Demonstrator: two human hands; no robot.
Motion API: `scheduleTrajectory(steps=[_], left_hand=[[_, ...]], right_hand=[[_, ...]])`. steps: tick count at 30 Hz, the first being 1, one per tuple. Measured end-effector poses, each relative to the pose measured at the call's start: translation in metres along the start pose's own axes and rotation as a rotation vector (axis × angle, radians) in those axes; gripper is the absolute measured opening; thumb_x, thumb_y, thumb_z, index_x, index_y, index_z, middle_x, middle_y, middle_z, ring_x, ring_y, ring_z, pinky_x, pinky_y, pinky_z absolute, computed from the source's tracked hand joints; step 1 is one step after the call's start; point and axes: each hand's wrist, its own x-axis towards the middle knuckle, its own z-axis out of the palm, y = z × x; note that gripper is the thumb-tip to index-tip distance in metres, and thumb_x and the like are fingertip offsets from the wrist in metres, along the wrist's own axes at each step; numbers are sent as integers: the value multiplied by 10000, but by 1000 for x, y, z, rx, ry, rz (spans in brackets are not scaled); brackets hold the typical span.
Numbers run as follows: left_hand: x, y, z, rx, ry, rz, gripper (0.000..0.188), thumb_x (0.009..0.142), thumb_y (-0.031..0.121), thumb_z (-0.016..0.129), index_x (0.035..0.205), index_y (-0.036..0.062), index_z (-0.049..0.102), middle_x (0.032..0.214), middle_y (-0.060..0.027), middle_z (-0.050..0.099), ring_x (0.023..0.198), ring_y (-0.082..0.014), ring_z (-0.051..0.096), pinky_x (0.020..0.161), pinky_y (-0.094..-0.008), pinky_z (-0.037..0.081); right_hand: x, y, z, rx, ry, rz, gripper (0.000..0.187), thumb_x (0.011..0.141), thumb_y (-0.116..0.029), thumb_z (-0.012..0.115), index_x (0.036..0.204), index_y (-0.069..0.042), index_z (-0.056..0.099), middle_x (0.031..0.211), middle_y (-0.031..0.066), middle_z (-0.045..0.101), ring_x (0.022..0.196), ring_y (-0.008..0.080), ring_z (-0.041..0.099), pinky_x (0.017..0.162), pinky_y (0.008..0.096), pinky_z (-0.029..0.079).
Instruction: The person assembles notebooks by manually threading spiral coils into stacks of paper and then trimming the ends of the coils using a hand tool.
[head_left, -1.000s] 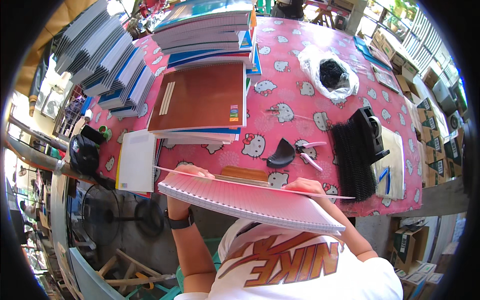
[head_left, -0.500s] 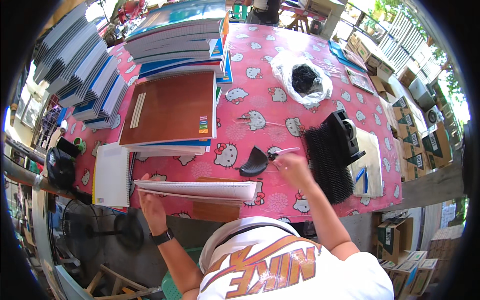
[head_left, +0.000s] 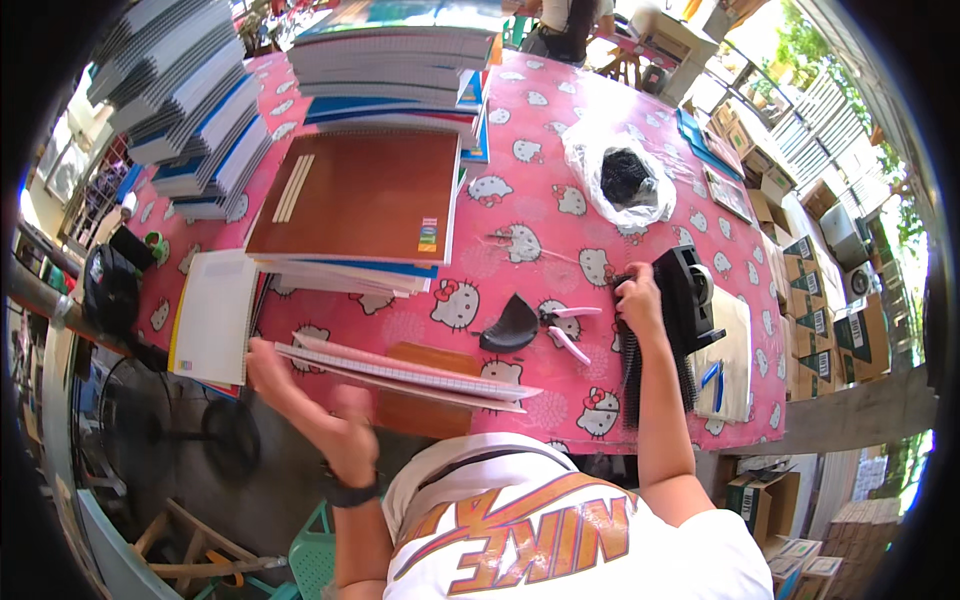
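An unbound stack of ruled sheets with covers (head_left: 420,374) stands edge-up near the table's front. Beside its left end is my left hand (head_left: 325,425), fingers and thumb spread, slightly blurred. My right hand (head_left: 640,300) reaches to the far end of a bunch of black spiral binding coils (head_left: 630,385), its fingers bent onto them. Pliers with pale pink handles (head_left: 568,328) lie splayed on the table between my hands. Next to them rests a black, curved wedge-shaped piece (head_left: 508,325). A brown board (head_left: 425,415) lies partly under the sheets.
Brown-covered notebooks (head_left: 350,200) and other notebook piles (head_left: 190,130) stand at left and back. A tape dispenser (head_left: 688,300) sits right of the coils. Farther back is a white plastic bag (head_left: 648,205) with black contents. Boxes (head_left: 805,300) line the right side.
My right hand has let go of the pliers and moved right to the coils. My left hand has shifted nearer to me and spread its fingers; the sheets' right end sits lower.
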Motion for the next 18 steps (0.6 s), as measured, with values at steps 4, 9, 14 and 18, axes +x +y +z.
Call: scheduleTrajectory(steps=[4, 9, 14, 18], left_hand=[[-30, 59, 9, 89, -449, 287, 865, 786, 542, 599, 1415, 56, 258, 1364, -140, 374, 1295, -287, 313, 1050, -607, -57], [-39, 55, 39, 41, -726, 301, 496, 671, 416, 721, 1048, 124, 585, 953, -6, 517, 1080, -173, 486, 1016, -649, -50], [-43, 66, 51, 36, -453, 336, 295, 684, 373, 708, 829, 149, 581, 829, -6, 486, 983, -182, 501, 1010, -656, -19], [-48, 64, 50, 36, -544, 318, 285, 700, 357, 678, 891, 162, 596, 884, -5, 505, 1037, -188, 492, 993, -681, -37]], right_hand=[[-57, -108, -42, 209, -214, -164, 295, 893, -52, 433, 1185, -28, 458, 737, 74, 539, 644, 195, 524, 625, 304, 447], [-110, -142, -55, 402, -649, -280, 283, 943, -81, 446, 1222, -34, 461, 773, 22, 448, 663, 87, 422, 612, 226, 398], [-132, -152, -59, 362, -774, -237, 379, 938, -48, 426, 1317, -53, 430, 766, 44, 469, 666, 121, 435, 607, 244, 401], [-138, -156, -50, 428, -587, -400, 308, 958, -129, 449, 1244, -29, 508, 711, 1, 465, 581, 57, 415, 528, 198, 378]])
